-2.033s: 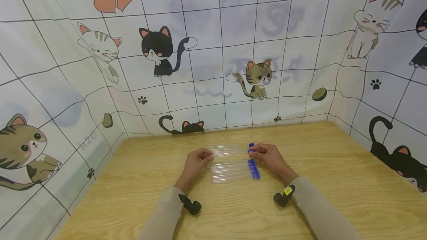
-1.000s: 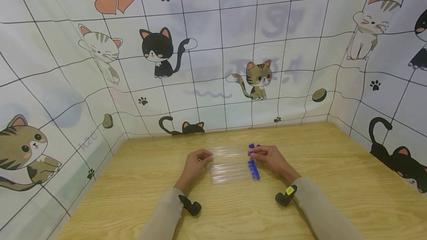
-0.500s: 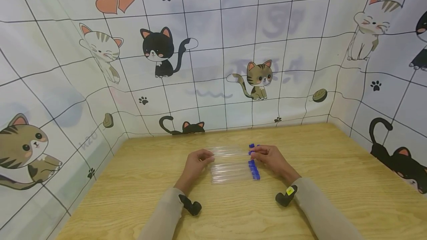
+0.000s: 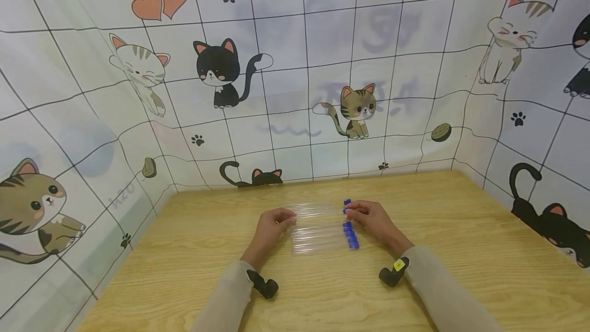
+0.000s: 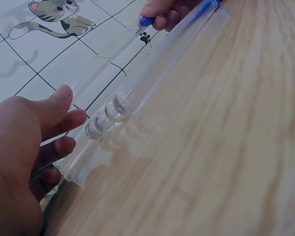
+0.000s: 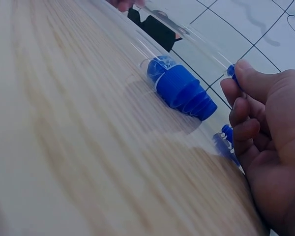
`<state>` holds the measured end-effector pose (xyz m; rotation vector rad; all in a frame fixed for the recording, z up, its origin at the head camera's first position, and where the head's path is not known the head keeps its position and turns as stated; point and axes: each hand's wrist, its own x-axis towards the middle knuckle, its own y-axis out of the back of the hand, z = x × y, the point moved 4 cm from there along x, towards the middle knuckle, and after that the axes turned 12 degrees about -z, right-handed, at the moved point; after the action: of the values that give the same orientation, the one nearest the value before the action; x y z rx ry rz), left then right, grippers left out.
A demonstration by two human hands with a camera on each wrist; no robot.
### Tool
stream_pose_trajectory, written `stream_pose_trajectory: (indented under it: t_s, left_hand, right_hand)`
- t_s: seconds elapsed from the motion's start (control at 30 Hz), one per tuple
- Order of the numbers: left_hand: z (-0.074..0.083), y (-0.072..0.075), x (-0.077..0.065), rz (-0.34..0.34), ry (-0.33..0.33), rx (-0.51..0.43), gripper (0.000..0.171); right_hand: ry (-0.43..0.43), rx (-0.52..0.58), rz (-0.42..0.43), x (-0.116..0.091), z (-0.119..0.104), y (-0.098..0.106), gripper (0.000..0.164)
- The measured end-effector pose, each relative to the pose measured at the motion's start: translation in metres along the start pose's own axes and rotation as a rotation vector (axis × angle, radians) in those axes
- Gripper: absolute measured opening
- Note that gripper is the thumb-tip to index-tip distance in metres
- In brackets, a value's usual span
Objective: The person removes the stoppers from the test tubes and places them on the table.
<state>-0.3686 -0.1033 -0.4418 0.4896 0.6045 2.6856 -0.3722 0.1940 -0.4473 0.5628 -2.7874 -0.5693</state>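
A clear test tube point(image 6: 202, 46) with a blue cap point(image 6: 231, 71) spans both hands, raised over the table. My right hand point(image 4: 374, 218) pinches it at the cap between thumb and fingers. At its other end, the thumb and index finger of my left hand point(image 4: 272, 227) hold the tube. Several more capped test tubes point(image 4: 318, 240) lie side by side just nearer to me, their blue caps point(image 4: 351, 237) all pointing right. Behind the held tube lie further tubes, one blue cap point(image 4: 347, 202) showing past my right fingertips. In the left wrist view, rounded tube ends point(image 5: 110, 113) face my left hand.
The wooden table point(image 4: 207, 270) runs up to a white grid-patterned cloth point(image 4: 286, 76) printed with cats, which hangs behind and on both sides. A black camera mount sits at each wrist, on the left point(image 4: 265, 286) and on the right point(image 4: 392, 274).
Both hands stay in nearly the same place on the tube. My right hand has shifted slightly, and a bit of blue that showed behind its fingers is now hidden.
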Motion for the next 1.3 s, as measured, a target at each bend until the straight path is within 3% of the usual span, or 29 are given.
stream_pose_trajectory:
  t_s: [0.13, 0.37, 0.63, 1.07, 1.3]
  left_hand:
    - [0.001, 0.000, 0.000, 0.028, 0.013, 0.013, 0.013]
    - [0.001, 0.004, 0.000, 0.125, 0.043, 0.037, 0.007]
    - [-0.003, 0.005, 0.001, 0.141, 0.070, 0.032, 0.006]
    - [-0.006, 0.006, 0.003, 0.127, 0.089, 0.068, 0.005]
    - [-0.009, 0.007, 0.003, 0.132, 0.090, 0.089, 0.005]
  right_hand:
    - [0.009, -0.044, 0.029, -0.001, -0.002, -0.001, 0.026]
    - [-0.046, -0.041, 0.188, -0.005, -0.002, 0.006, 0.038]
    - [-0.105, -0.128, 0.253, -0.009, 0.001, 0.018, 0.035]
    - [-0.136, -0.220, 0.187, -0.014, 0.008, 0.034, 0.029]
    - [-0.100, -0.267, 0.175, -0.013, 0.010, 0.034, 0.027]
